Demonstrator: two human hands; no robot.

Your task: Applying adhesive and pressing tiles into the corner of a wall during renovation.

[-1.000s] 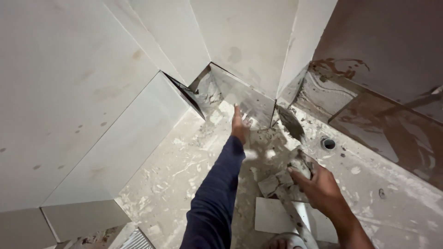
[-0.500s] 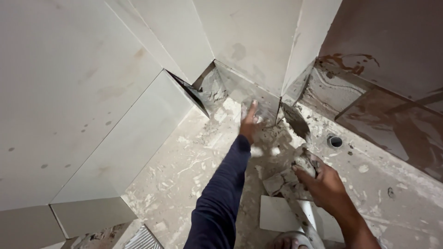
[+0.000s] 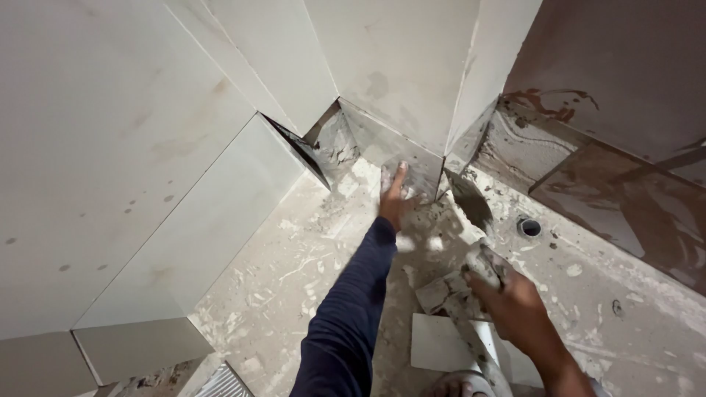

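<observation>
One sleeved arm, one bare arm, both hands uncovered

The left arm wears a long dark navy sleeve of soft, slightly creased cloth that runs from the near edge of the view up to the wrist, where it ends in a plain cuff; the left hand [image 3: 393, 198] beyond it is bare, with no glove, ring or watch showing. The right hand [image 3: 515, 305] is bare too, and the right forearm behind it carries no sleeve as far as the near edge. Pale grey dust and smears of mortar cling to the fingers [image 3: 485, 283] of the right hand.
</observation>
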